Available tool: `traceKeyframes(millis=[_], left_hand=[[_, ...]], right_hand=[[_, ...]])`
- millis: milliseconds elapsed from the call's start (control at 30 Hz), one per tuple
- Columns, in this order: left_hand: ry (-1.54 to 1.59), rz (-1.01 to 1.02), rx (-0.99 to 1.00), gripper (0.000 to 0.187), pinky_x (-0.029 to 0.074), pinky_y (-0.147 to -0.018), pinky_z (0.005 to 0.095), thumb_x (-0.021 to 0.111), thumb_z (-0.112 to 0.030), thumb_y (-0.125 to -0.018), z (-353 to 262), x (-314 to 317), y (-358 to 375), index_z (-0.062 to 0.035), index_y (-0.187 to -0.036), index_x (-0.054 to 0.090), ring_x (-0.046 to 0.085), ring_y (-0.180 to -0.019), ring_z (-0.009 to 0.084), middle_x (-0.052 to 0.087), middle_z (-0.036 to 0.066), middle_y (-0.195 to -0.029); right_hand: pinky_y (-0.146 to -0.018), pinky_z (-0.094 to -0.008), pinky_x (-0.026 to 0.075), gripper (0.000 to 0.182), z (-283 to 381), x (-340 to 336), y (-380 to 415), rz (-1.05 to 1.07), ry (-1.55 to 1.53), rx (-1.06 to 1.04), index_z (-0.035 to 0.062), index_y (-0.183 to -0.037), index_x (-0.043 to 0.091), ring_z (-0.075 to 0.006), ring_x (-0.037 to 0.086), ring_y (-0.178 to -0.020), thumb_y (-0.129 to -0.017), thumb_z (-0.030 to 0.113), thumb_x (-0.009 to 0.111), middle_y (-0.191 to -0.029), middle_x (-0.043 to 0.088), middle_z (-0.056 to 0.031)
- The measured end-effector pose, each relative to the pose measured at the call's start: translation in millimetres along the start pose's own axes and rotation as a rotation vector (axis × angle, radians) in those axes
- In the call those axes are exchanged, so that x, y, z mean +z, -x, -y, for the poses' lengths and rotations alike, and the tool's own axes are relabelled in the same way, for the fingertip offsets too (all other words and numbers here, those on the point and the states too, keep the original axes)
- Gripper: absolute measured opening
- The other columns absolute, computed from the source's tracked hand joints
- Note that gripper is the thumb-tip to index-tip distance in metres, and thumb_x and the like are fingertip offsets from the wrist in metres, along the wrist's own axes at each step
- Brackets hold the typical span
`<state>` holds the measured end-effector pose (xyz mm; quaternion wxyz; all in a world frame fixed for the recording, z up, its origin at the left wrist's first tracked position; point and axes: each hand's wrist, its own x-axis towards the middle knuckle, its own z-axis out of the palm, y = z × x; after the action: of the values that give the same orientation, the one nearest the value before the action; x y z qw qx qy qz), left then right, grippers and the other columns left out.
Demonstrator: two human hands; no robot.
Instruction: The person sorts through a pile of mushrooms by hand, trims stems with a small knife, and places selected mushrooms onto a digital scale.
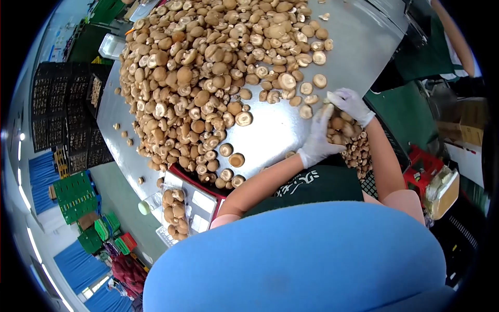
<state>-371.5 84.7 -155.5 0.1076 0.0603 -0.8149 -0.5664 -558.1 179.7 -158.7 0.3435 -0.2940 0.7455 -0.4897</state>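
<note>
My left hand (316, 144), in a white glove, is cupped against the near left side of a cluster of brown mushrooms (340, 126). From the far side my right hand (352, 105), gloved alike, curls around the same cluster, so the mushrooms sit between both palms. Below and right of them lies a dark crate (369, 184) with smaller mushrooms or stems (358, 158) in it. A big heap of mushrooms (202, 78) covers much of the metal table (265, 138) to the left. Some of the fingers are hidden behind the cluster.
A clear tray of mushrooms (175, 216) rests on a scale (200, 210) at the table's near edge. Several loose mushrooms lie around the heap. Another person's arm (457, 39) shows at the upper right. Red and green crates (75, 195) stand on the floor.
</note>
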Motion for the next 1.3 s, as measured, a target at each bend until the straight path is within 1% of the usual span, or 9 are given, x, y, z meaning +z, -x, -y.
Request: traceKeyframes(millis=[133,167,267,567,667,800,1000,1167,1300], left_hand=[[0.346,0.41,0.143,0.119,0.021,-0.121,0.0438,0.087,-0.038,-0.074,-11.1,35.0,-20.1,-0.0045,-0.16,0.012,0.02,-0.149,0.0386,0.021,0.028,-0.158],[0.269,0.607,-0.055,0.11,0.018,-0.122,0.0432,0.081,-0.044,-0.079,-33.0,23.3,-19.1,-0.0077,-0.16,0.016,0.012,-0.152,0.0391,0.015,0.029,-0.161],[0.235,0.711,-0.016,0.084,0.027,-0.119,0.0421,0.076,-0.039,-0.085,-54.8,2.5,-20.4,-0.0094,-0.153,0.037,0.031,-0.145,0.0401,0.031,0.029,-0.154],[0.402,0.269,-0.276,0.054,0.046,-0.101,0.0317,0.07,-0.015,-0.091,-32.5,-88.8,44.6,-0.0028,-0.141,0.052,0.056,-0.115,0.0206,0.058,0.012,-0.128],[0.346,-0.087,-0.449,0.057,0.044,-0.103,0.0357,0.071,-0.011,-0.087,-21.3,-107.2,45.3,-0.0014,-0.138,0.05,0.054,-0.118,0.0273,0.054,0.014,-0.125],[-0.138,-0.406,-0.206,0.082,0.033,-0.114,0.0398,0.077,-0.008,-0.078,-4.0,-138.4,12.4,0.0032,-0.147,0.035,0.037,-0.136,0.0354,0.044,0.024,-0.137],[-0.423,-0.062,-0.169,0.105,0.035,-0.114,0.0455,0.086,-0.019,-0.064,35.2,-110.5,3.2,-0.0019,-0.152,0.03,0.034,-0.137,0.0464,0.03,0.031,-0.148],[-0.138,-0.11,0.009,0.093,0.04,-0.109,0.0374,0.055,0.02,-0.07,30.5,-44.8,1.5,-0.0047,-0.156,0.028,0.047,-0.128,0.0333,0.038,0.019,-0.144],[0.089,-0.015,-0.033,0.089,0.043,-0.106,0.0352,0.061,0.006,-0.078,3.1,-15.3,-3.7,-0.0042,-0.157,0.022,0.047,-0.131,0.0274,0.04,0.019,-0.143]], right_hand=[[-0.086,-0.0384,0.05,0.041,11.0,-48.1,59.1,-0.049,0.343,0.058,0.0005,-0.098,0.073,-0.0312,0.065,-0.094,-0.096,0.039,0.06,-0.096,0.07,-0.016],[-0.086,-0.0388,0.05,0.04,7.5,-59.5,71.7,-0.081,0.449,0.121,0.0009,-0.098,0.073,-0.0319,0.065,-0.095,-0.096,0.039,0.06,-0.097,0.07,-0.0157],[-0.086,-0.0397,0.052,0.04,-9.8,-83.5,99.4,-0.184,0.825,0.211,0.0031,-0.098,0.073,-0.0337,0.066,-0.097,-0.096,0.04,0.058,-0.098,0.071,-0.0148],[-0.104,-0.0395,0.045,0.032,76.7,24.9,-6.5,-0.231,0.607,-0.397,0.0082,-0.12,0.07,-0.032,0.061,-0.117,-0.092,0.022,0.062,-0.124,0.067,-0.0154],[-0.11,-0.0406,0.042,0.04,111.1,70.3,-59.1,-0.034,0.638,-0.458,0.0182,-0.132,0.064,-0.0292,0.055,-0.126,-0.094,0.031,0.062,-0.135,0.062,-0.0103],[-0.11,-0.0467,0.04,0.051,93.4,110.0,-99.5,0.083,0.952,-0.566,0.0231,-0.133,0.063,-0.0269,0.048,-0.133,-0.089,0.047,0.063,-0.136,0.06,-0.0053],[-0.091,-0.0438,0.05,0.038,103.4,55.1,-76.2,0.328,0.952,-0.502,0.0225,-0.114,0.073,-0.0287,0.06,-0.11,-0.079,0.037,0.07,-0.108,0.069,-0.0056],[-0.101,-0.0396,0.047,0.029,69.2,22.8,-29.1,0.193,0.662,-0.535,0.0122,-0.107,0.074,-0.0293,0.058,-0.112,-0.079,0.018,0.074,-0.11,0.07,-0.008],[-0.1,-0.0404,0.044,0.023,58.7,-11.9,13.5,0.083,0.627,-0.377,0.0101,-0.102,0.073,-0.0292,0.059,-0.11,-0.08,0.017,0.073,-0.11,0.069,-0.0085]])
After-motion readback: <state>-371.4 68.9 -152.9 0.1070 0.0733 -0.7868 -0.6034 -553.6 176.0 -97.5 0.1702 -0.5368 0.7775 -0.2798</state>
